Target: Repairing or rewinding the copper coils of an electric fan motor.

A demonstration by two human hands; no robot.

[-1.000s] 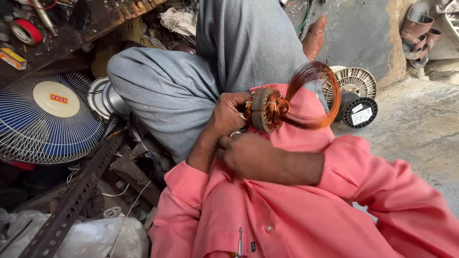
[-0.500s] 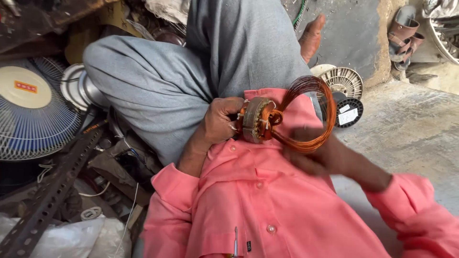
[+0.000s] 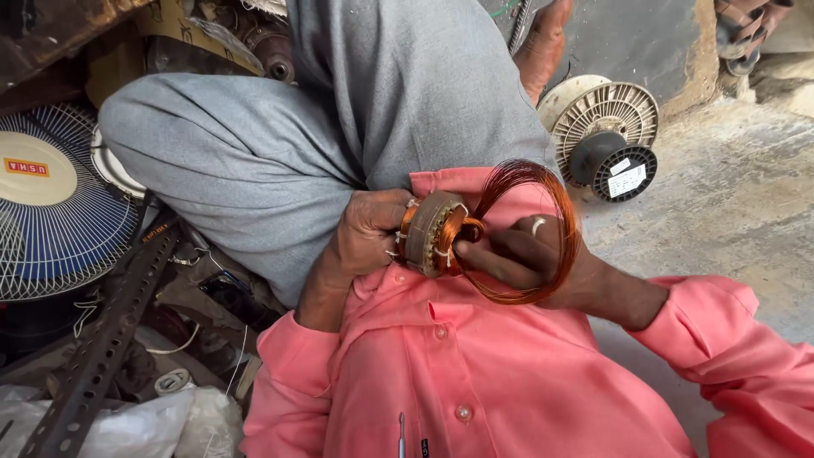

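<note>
- The left hand (image 3: 366, 233) grips a round motor core (image 3: 428, 233) by its rim, held in front of the chest above the pink shirt (image 3: 475, 373).
- The right hand (image 3: 530, 259) has its fingers pressed against the core's face, closed on a loop of copper wire (image 3: 543, 229) that arcs around the hand.
- The step looks like seating this wire loop into the core's slots.
- The next move likely calls for a steady grip on the core and careful, even pressure so no strands kink.
- An empty wire spool (image 3: 606, 136) lies on the floor near a fan (image 3: 51, 208).
</note>
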